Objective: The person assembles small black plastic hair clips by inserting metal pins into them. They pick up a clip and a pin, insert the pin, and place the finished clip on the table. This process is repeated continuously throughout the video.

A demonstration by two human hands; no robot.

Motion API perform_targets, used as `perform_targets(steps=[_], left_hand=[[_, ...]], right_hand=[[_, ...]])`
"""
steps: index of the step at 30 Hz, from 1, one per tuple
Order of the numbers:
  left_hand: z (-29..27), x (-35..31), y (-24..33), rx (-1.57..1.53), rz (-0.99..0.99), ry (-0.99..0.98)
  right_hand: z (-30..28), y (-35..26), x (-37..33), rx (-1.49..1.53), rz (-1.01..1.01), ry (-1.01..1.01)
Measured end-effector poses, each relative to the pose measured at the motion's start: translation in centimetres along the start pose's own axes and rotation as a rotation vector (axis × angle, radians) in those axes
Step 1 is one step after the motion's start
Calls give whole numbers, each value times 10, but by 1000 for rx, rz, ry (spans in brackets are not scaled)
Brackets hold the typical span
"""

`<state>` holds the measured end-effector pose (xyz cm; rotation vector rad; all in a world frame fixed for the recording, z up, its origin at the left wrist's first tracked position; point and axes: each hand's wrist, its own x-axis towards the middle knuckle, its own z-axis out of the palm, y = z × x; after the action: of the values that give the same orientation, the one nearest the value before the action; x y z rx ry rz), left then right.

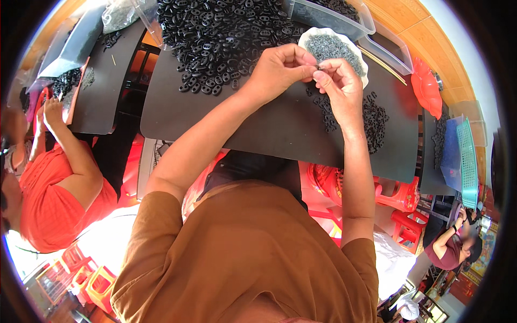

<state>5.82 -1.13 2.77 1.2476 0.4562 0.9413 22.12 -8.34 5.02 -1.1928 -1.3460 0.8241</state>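
Note:
Over the far right part of the dark table (258, 129), both my hands meet at the fingertips. My left hand (274, 75) is closed in a pinch, and my right hand (346, 91) pinches from the other side. Between them is a tiny dark piece (319, 68), mostly covered by the fingers and too small to name. Under and beside my right wrist lies a heap of small black pieces (375, 121). Just beyond my right hand, a white scalloped bowl (364, 78) holds many small silvery-grey pieces (329, 47). A large pile of black oval parts with two holes (221, 37) spreads beyond my left hand.
Clear plastic bins (328, 15) stand at the far edge. Thin sticks (383, 65) and a red scalloped dish (426, 89) are at the right, past them a teal basket (466, 161). A person in a red shirt (64, 188) works at another table on the left.

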Motion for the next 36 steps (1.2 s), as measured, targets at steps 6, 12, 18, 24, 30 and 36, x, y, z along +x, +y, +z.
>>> perform_targets(steps=[6,12,18,24,30,36], left_hand=[[-38,-42,14,415,23,-13],[-71,-36,28,1062,253,81],[-38,5,-2,1238,478,-98],[-26,15,-17,1232,456,-154],[-40,4,-10,1136,366,-229],[-40,-2,-4,1058,268,-218]], right_hand=[[10,19,-27,-81,19,-128],[17,18,-39,-443,-150,-134],[20,22,-38,-515,-290,-143],[19,24,-39,-616,-411,-129],[21,23,-35,-571,-378,-94],[23,23,-31,-552,-321,-1]])
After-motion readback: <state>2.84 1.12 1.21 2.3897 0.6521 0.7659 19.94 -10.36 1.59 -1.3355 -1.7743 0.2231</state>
